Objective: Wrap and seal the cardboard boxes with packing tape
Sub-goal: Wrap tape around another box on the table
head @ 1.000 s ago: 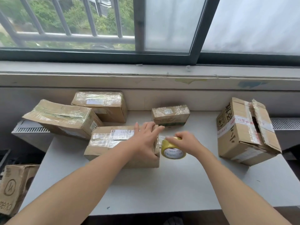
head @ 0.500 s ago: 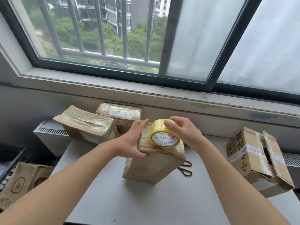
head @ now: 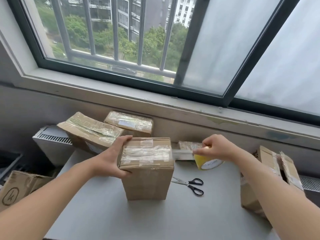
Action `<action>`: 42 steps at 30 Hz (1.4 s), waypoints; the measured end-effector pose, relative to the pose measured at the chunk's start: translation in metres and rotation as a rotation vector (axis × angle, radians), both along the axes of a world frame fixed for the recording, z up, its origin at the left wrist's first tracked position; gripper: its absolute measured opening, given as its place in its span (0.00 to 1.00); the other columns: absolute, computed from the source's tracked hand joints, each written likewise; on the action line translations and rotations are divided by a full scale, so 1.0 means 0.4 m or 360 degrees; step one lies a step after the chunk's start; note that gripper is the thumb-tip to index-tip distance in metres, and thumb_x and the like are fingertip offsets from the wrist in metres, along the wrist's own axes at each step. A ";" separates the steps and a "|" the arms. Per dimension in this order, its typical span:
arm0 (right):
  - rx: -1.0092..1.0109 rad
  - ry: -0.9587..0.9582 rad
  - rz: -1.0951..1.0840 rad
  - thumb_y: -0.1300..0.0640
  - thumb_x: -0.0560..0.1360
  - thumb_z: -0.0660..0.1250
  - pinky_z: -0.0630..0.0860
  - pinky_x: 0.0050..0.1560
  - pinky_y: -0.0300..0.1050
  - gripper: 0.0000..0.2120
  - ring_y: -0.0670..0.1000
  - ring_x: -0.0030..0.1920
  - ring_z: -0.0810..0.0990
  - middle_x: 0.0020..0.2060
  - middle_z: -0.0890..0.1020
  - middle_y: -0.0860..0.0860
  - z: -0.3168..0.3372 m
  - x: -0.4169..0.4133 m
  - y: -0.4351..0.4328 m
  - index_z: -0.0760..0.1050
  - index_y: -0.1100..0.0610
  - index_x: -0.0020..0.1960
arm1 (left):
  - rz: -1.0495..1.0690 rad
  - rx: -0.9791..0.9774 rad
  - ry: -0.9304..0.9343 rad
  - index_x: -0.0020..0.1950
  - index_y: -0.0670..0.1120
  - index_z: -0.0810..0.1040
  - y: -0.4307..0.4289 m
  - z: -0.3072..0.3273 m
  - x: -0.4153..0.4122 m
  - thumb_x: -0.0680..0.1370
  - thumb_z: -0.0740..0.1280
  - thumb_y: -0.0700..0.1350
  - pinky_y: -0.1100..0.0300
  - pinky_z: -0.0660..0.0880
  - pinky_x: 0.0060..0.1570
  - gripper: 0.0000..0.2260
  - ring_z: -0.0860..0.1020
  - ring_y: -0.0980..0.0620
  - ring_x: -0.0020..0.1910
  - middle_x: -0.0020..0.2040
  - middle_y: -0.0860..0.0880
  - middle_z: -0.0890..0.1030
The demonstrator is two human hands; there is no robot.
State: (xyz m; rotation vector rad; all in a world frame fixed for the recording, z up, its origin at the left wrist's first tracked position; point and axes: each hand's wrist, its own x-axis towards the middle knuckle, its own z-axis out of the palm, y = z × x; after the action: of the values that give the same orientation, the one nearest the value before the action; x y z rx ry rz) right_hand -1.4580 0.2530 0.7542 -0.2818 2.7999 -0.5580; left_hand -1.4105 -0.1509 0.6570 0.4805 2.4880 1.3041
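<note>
A tall cardboard box (head: 147, 179) stands upright on end in the middle of the grey table (head: 107, 219). Clear tape covers its top face. My left hand (head: 110, 160) grips the box's upper left edge, thumb at the front and fingers over the top. To the right of the box, my right hand (head: 214, 148) holds a yellow tape roll (head: 207, 162). A strip of clear tape (head: 182, 154) stretches from the roll to the box's top right edge.
Black-handled scissors (head: 192, 185) lie on the table right of the box. Two taped boxes (head: 91, 132) (head: 129, 122) sit at the back left, a small one (head: 188, 145) behind the tape, an open-flapped box (head: 271, 168) at the right. A carton (head: 19, 187) stands on the floor at the left.
The box went from lying flat, to tilted up, to standing on end. My right hand moved the roll off the box top to the right, drawing out a strip of tape.
</note>
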 end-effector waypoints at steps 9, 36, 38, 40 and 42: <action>0.0013 -0.0072 -0.0241 0.31 0.71 0.70 0.67 0.34 0.45 0.30 0.48 0.31 0.71 0.27 0.71 0.48 -0.194 0.034 0.043 0.72 0.57 0.32 | -0.0043 0.0029 -0.0061 0.79 0.63 0.50 0.052 0.009 -0.013 0.63 0.82 0.48 0.62 0.72 0.68 0.55 0.68 0.64 0.70 0.72 0.59 0.65; 0.0005 0.0023 -0.0287 0.32 0.70 0.73 0.65 0.32 0.44 0.32 0.47 0.28 0.67 0.25 0.68 0.48 -0.085 0.025 0.106 0.68 0.59 0.31 | -0.0069 0.0002 -0.0059 0.78 0.66 0.49 0.081 0.010 -0.014 0.64 0.82 0.50 0.59 0.72 0.69 0.55 0.67 0.59 0.72 0.74 0.59 0.61; -0.0001 0.0071 -0.0280 0.33 0.70 0.73 0.65 0.31 0.43 0.32 0.47 0.29 0.68 0.26 0.69 0.48 -0.050 0.022 0.103 0.70 0.62 0.33 | -0.0071 0.0008 -0.0070 0.78 0.67 0.49 0.081 0.011 -0.015 0.64 0.83 0.50 0.58 0.72 0.69 0.55 0.67 0.60 0.72 0.74 0.60 0.62; 0.0044 0.0116 -0.0262 0.35 0.71 0.74 0.66 0.31 0.43 0.29 0.47 0.30 0.70 0.26 0.71 0.48 -0.022 0.015 0.097 0.71 0.59 0.31 | -0.0070 0.0002 -0.0082 0.78 0.67 0.49 0.081 0.011 -0.015 0.64 0.83 0.50 0.58 0.72 0.70 0.55 0.67 0.59 0.73 0.74 0.60 0.62; 0.0129 0.0079 -0.0264 0.33 0.70 0.73 0.67 0.32 0.44 0.30 0.49 0.30 0.71 0.26 0.73 0.49 -0.028 0.011 0.089 0.72 0.59 0.32 | -0.0076 -0.0013 -0.0066 0.79 0.66 0.49 0.082 0.012 -0.014 0.64 0.83 0.51 0.58 0.70 0.71 0.55 0.66 0.59 0.74 0.74 0.61 0.60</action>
State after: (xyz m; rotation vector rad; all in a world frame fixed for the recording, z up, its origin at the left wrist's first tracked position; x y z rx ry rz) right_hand -1.4536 0.2886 0.7431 -0.0474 2.9029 -0.4773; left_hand -1.4162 -0.1182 0.6617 0.5027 2.4321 1.2729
